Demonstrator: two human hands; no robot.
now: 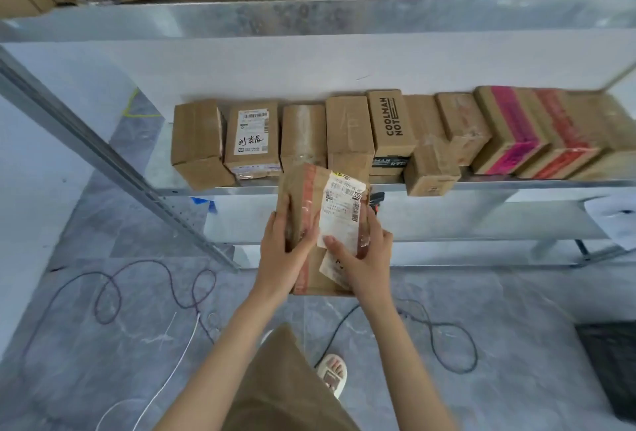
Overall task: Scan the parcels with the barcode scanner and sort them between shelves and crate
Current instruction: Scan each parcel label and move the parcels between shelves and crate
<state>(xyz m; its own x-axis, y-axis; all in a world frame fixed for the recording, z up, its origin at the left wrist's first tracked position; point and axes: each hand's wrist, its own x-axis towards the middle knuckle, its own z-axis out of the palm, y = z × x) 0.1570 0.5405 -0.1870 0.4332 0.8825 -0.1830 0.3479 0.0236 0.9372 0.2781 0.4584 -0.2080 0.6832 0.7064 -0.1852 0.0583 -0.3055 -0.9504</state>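
From the head camera, you hold a brown cardboard parcel (309,224) in front of you, just below the front edge of the middle shelf (481,186). Your left hand (282,251) wraps the parcel's left side at about 9 o'clock, with the thumb laid across its taped face. Your right hand (358,258) clasps the right side at about 3 o'clock, its thumb pressing on the white shipping label (339,213), whose barcode faces up toward you. Both hands are clamped on the parcel.

A dark object (377,201) with an orange spot peeks out behind the parcel's right edge at 2 o'clock; it may be the barcode scanner, but too little shows to be sure.

At 12 o'clock from the parcel, a row of boxes stands side by side on the middle shelf, among them one with a white label (253,133), a "COOLMAN NOT" box (392,124), and at the right end a box with pink tape (509,131). More boxes line the upper shelf (309,14) at the top of the view.

On the grey floor (103,224) lie a dark looped cable (113,293) at 8 o'clock and a black cable (447,327) at 4 o'clock. A dark crate (609,361) sits at the right edge of the view.
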